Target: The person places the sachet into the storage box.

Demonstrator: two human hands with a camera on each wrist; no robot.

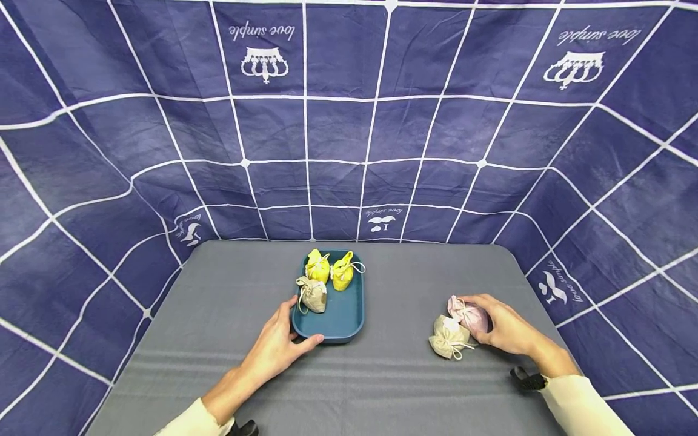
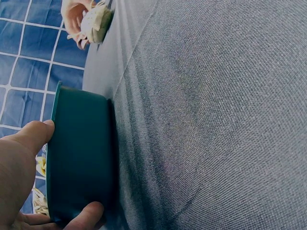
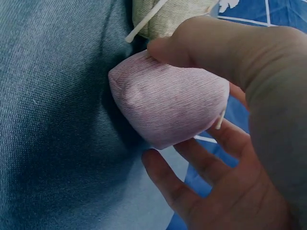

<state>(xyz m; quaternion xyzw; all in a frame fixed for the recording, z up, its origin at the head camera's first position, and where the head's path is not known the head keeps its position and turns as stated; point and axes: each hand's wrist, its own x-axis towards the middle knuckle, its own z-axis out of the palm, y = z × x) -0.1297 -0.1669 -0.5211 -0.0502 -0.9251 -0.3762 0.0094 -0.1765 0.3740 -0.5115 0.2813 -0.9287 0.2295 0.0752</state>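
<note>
My left hand (image 1: pixel 275 348) grips the near left corner of a blue tray (image 1: pixel 345 318), thumb along the front rim and fingers at the left side. In the left wrist view the tray's outer wall (image 2: pixel 79 148) shows between thumb and fingers. Two yellow drawstring pouches (image 1: pixel 318 266) and a beige drawstring pouch (image 1: pixel 314 295) lie in the tray's far and left part. At the right, my right hand (image 1: pixel 507 327) holds a pink drawstring pouch (image 1: pixel 472 317) between thumb and fingers. A second beige pouch (image 1: pixel 448 336) lies right against the pink one.
A grey cloth (image 1: pixel 382 387) covers the table. Blue fabric with white grid lines (image 1: pixel 349 127) hangs behind the table and along both sides. Black straps (image 1: pixel 526 380) are at the wrists.
</note>
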